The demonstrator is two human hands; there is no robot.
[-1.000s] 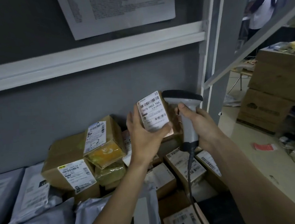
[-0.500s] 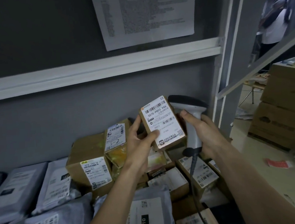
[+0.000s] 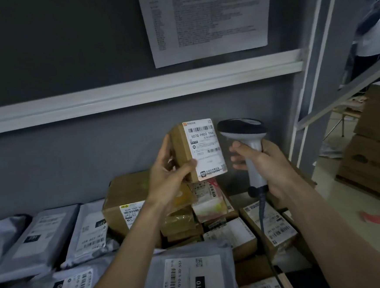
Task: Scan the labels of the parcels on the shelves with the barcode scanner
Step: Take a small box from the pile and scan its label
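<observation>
Head view: the left hand (image 3: pixel 168 179) grips a box (image 3: pixel 196 150) upright, long axis vertical, its label (image 3: pixel 205 148) facing the camera. Just right of it, the right hand (image 3: pixel 263 163) clamps the scanner (image 3: pixel 244 137), whose head sits beside the label, not yet facing it. Below both hands, parcels (image 3: pixel 188 273) crowd the shelf; behind them is a grey wall (image 3: pixel 71 153).

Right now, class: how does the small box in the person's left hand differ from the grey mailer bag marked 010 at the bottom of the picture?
The small box is rigid brown cardboard; the mailer bag is soft grey plastic. The box is held upright by the left hand; the bag lies flat on the pile. The box looks smaller than the bag. Both carry white barcode labels.
</observation>
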